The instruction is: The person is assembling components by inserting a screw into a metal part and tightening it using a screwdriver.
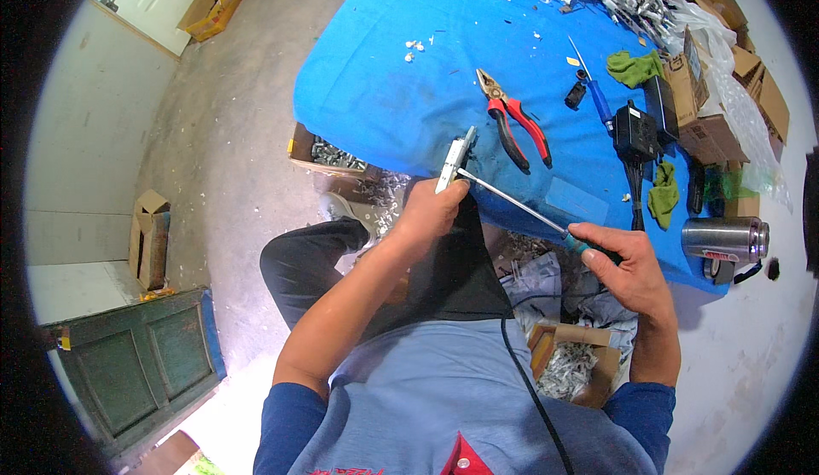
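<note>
The grip of the left hand (431, 213) is pinched around a pale part (454, 161) at the counter's (375, 74) near edge. The right hand (630, 263) is wrapped around a screwdriver (522, 205), which runs from its handle at four o'clock of the part up to a tip at the part's side. Pliers (517, 125) lie open at two o'clock of the part; farther out that way rests a blue screwdriver (598, 100).

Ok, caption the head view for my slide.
Left hand grips a pale part, right hand a screwdriver, near pliers on blue cloth.
</note>
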Action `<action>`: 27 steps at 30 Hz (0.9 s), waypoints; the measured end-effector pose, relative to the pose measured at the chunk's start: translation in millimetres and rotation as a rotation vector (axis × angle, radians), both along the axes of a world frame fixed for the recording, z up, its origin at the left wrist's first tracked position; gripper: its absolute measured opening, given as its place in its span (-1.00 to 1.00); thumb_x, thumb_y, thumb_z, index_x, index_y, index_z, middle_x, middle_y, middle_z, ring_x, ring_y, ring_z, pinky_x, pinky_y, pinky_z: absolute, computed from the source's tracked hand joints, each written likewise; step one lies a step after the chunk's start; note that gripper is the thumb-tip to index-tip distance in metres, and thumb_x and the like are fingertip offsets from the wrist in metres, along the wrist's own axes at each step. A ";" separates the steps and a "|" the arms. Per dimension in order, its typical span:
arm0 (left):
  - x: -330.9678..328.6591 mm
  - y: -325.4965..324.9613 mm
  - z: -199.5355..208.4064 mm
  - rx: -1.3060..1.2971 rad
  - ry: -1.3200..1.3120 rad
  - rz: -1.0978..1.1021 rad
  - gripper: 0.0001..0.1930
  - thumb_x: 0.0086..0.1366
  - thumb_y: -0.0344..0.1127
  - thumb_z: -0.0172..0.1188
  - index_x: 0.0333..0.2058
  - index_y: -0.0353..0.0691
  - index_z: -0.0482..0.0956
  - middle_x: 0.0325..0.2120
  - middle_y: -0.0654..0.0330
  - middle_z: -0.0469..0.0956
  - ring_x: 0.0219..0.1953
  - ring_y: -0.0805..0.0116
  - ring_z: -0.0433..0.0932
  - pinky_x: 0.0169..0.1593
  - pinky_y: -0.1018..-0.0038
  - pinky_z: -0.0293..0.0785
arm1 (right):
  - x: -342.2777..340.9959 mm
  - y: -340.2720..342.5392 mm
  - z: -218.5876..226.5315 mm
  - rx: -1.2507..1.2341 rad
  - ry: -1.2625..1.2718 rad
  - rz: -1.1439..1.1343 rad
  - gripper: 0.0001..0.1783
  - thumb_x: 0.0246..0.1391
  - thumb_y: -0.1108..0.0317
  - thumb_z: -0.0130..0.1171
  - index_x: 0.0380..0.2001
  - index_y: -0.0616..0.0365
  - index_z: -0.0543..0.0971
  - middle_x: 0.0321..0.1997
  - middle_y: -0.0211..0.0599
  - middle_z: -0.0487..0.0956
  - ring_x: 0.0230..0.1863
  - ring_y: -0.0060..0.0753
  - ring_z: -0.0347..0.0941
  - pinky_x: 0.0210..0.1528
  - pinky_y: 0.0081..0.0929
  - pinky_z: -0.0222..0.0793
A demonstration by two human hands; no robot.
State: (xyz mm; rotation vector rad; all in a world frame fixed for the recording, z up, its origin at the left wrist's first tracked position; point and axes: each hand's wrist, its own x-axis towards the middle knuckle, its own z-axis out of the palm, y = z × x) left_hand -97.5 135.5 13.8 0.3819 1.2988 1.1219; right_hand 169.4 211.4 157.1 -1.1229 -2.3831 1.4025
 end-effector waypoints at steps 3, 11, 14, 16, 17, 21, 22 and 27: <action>-0.5 0.3 1.4 0.004 -0.074 0.019 -0.70 0.23 -0.11 0.17 -0.56 -0.04 0.30 -0.72 0.46 0.18 -0.72 0.63 0.12 -0.66 0.58 -0.02 | -2.8 -0.4 -4.2 0.001 -0.004 -0.002 -0.63 0.05 0.47 0.16 -0.02 0.25 0.56 -0.05 -0.04 0.62 -0.01 -0.30 0.56 0.05 -0.45 0.39; 3.8 -0.1 4.2 -0.021 0.041 0.058 -0.70 0.22 -0.08 0.17 -0.56 -0.07 0.34 -0.71 0.45 0.21 -0.71 0.62 0.14 -0.64 0.57 0.01 | -7.3 -0.8 -13.5 0.026 -0.027 0.008 -0.63 0.05 0.48 0.15 -0.02 0.25 0.56 -0.06 -0.05 0.62 -0.01 -0.29 0.56 0.04 -0.46 0.39; 5.4 -0.3 2.1 -0.017 0.144 0.059 -0.69 0.22 -0.06 0.15 -0.54 -0.13 0.40 -0.70 0.41 0.26 -0.69 0.58 0.20 -0.62 0.54 0.07 | -10.1 -4.1 -12.2 0.032 -0.032 -0.027 -0.64 0.05 0.48 0.15 -0.03 0.26 0.56 -0.07 -0.06 0.63 -0.02 -0.31 0.56 0.05 -0.47 0.39; 6.9 0.4 -0.1 0.001 0.208 0.052 -0.68 0.21 -0.06 0.14 -0.53 -0.19 0.43 -0.69 0.37 0.30 -0.66 0.54 0.25 -0.60 0.51 0.13 | -9.0 -7.1 -11.9 0.027 0.007 -0.057 -0.63 0.05 0.49 0.15 -0.03 0.26 0.56 -0.08 -0.06 0.63 -0.02 -0.32 0.55 0.05 -0.47 0.38; 7.6 1.0 -0.7 0.011 0.247 0.051 -0.66 0.21 -0.06 0.14 -0.53 -0.23 0.44 -0.68 0.35 0.32 -0.64 0.52 0.27 -0.59 0.50 0.16 | -8.6 -8.1 -12.4 0.023 0.029 -0.074 -0.63 0.05 0.49 0.15 -0.03 0.26 0.56 -0.08 -0.06 0.63 -0.02 -0.33 0.55 0.06 -0.46 0.38; 7.2 2.9 -11.7 0.029 0.409 0.042 -0.61 0.19 -0.04 0.14 -0.50 -0.33 0.50 -0.65 0.30 0.39 -0.59 0.47 0.34 -0.53 0.47 0.26 | -12.6 -8.1 -19.0 0.001 0.016 -0.088 -0.63 0.06 0.49 0.14 -0.02 0.26 0.55 -0.06 -0.06 0.62 -0.01 -0.33 0.54 0.06 -0.46 0.38; 7.1 2.5 -13.6 0.031 0.431 0.037 -0.61 0.19 -0.04 0.15 -0.49 -0.34 0.50 -0.65 0.30 0.39 -0.59 0.48 0.34 -0.53 0.47 0.26 | -14.1 -7.3 -24.9 0.030 0.025 -0.072 -0.63 0.06 0.49 0.14 -0.02 0.26 0.55 -0.06 -0.06 0.62 0.00 -0.33 0.54 0.07 -0.46 0.38; 5.3 0.0 -0.4 0.031 0.459 -0.002 -0.60 0.17 -0.01 0.19 -0.48 -0.33 0.53 -0.66 0.32 0.38 -0.61 0.52 0.31 -0.54 0.50 0.23 | -14.2 -5.1 -30.8 0.062 0.039 -0.043 -0.64 0.07 0.49 0.13 -0.01 0.27 0.55 -0.05 -0.06 0.62 0.02 -0.32 0.53 0.08 -0.45 0.37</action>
